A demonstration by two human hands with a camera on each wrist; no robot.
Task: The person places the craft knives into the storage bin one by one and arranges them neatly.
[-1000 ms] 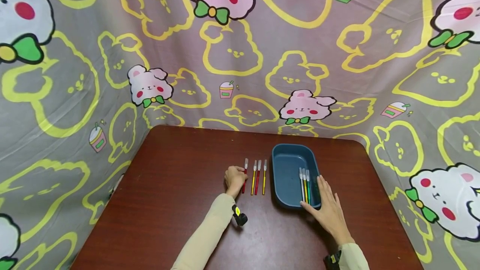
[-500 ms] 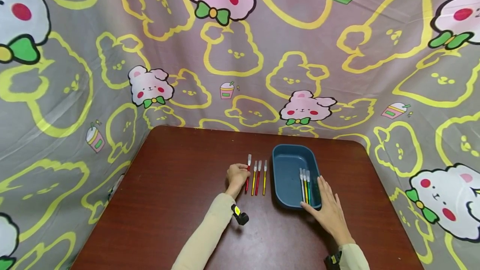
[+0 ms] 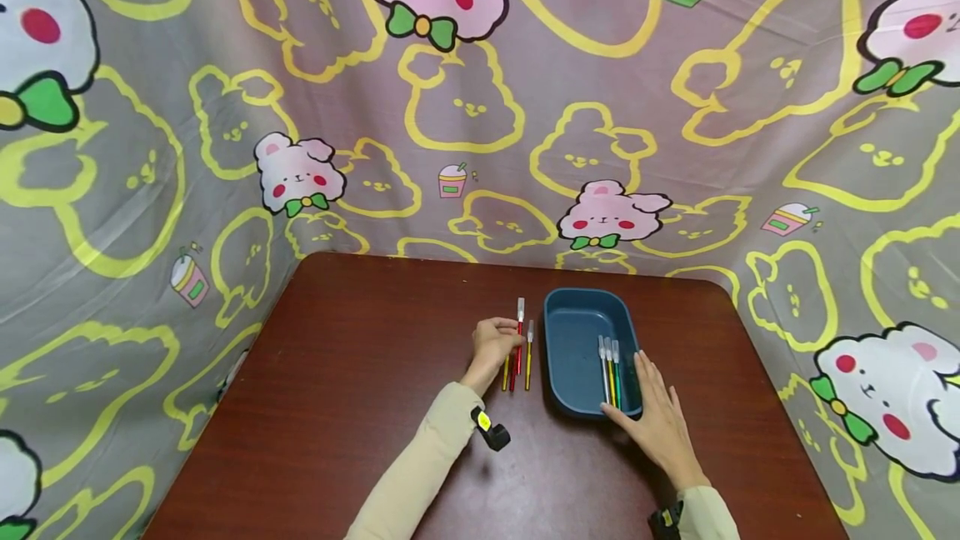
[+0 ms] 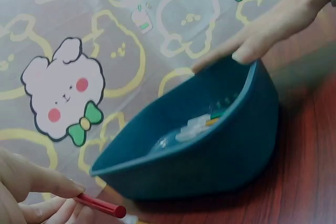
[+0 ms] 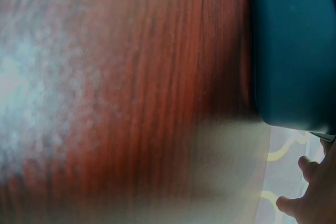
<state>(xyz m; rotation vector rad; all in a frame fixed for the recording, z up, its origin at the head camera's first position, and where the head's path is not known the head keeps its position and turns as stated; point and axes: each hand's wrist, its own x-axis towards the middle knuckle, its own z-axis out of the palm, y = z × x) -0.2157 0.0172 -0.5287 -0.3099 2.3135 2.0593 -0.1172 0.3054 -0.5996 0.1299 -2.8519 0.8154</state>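
My left hand [image 3: 492,348] pinches a slim red pen-like tool [image 3: 520,327] with a clear cap, cap end pointing away. In the left wrist view the plain end of this red tool [image 4: 102,205] sticks out past my thumb and fingers. Beneath the hand lie another red one and a yellow one, partly covered; a further yellow one [image 3: 528,365] lies just right of them. My right hand [image 3: 663,419] rests at the near right corner of a blue tray [image 3: 573,340], thumb at the rim, fingers straight along the outer side.
Inside the tray, three similar capped tools [image 3: 610,373], silver, yellow and green, lie side by side along its right wall. A brown wooden table [image 3: 375,340] carries everything. Patterned cloth [image 3: 465,107] hangs around its back and sides.
My left hand has picked up the leftmost red pen-like tool and carried it right, over the others in the row. My right hand and the tray have stayed in place.
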